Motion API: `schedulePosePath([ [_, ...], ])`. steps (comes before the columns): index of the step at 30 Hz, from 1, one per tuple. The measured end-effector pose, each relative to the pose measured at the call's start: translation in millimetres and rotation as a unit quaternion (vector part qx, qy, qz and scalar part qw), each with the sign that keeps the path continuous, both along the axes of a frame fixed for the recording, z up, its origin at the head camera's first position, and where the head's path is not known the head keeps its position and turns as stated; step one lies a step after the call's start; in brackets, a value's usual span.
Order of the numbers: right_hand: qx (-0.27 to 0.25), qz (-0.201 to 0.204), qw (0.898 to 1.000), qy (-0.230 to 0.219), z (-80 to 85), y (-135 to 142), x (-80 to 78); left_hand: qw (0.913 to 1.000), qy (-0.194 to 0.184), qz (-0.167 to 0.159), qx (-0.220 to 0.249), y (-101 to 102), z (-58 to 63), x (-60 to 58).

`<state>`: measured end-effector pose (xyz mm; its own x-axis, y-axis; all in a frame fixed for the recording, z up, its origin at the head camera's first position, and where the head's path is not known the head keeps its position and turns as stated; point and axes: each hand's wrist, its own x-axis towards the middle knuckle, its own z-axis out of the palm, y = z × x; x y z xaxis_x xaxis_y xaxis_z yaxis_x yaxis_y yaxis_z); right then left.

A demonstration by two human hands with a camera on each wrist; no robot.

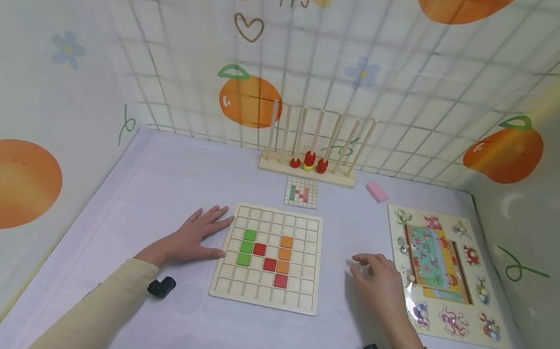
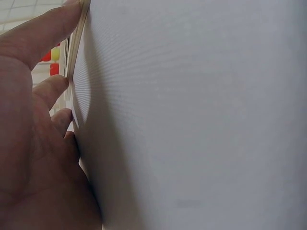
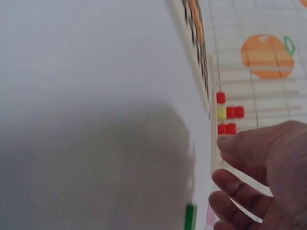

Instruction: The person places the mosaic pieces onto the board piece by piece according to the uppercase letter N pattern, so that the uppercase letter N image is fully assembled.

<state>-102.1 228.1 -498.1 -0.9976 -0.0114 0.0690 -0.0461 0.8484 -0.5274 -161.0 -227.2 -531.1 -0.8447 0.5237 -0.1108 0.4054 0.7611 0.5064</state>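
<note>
A square wooden grid board [image 1: 241, 290] lies flat on the table, with green tiles [image 1: 247, 247], red tiles [image 1: 270, 264] and orange tiles [image 1: 284, 254] set in its cells. My left hand [image 1: 191, 238] rests spread at the board's left side, thumb and fingertips at its edge; the left wrist view shows the hand [image 2: 29, 134] against that edge too. To the right of the board, my right hand [image 1: 378, 281] hovers with loosely bent fingers and nothing between them. Behind the board lies a small pattern card [image 1: 301, 192] showing a similar coloured layout.
At the back stands a wooden peg rack [image 1: 306, 170] with red and yellow beads. A pink block [image 1: 376, 191] lies right of it. An animal picture puzzle board [image 1: 441, 325] lies at the right, beside my right hand. In the right wrist view a green piece [image 3: 190, 218] shows low down.
</note>
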Motion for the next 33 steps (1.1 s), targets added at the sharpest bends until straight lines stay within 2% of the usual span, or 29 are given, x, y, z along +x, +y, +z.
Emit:
schedulePosePath([
  [8, 0.020, -0.021, 0.999, -0.019, -2.0, 27, -0.7, 0.9999, -0.009, 0.005, -0.013, 2, -0.1, -0.5],
  [17, 0.038, -0.032, 0.997, -0.066, -4.5, 36, -1.2, 0.9999, -0.008, 0.006, -0.002, 4, 3.9, 1.7],
  [26, 0.022, -0.004, 0.998, -0.058, -8.9, 25, -4.0, 1.0000, -0.003, 0.003, 0.001, 4, 4.4, 2.0],
  [33, 0.020, 0.032, 0.999, -0.023, -9.8, 1, -4.9, 1.0000, -0.005, 0.006, -0.004, 3, 4.1, 1.3],
])
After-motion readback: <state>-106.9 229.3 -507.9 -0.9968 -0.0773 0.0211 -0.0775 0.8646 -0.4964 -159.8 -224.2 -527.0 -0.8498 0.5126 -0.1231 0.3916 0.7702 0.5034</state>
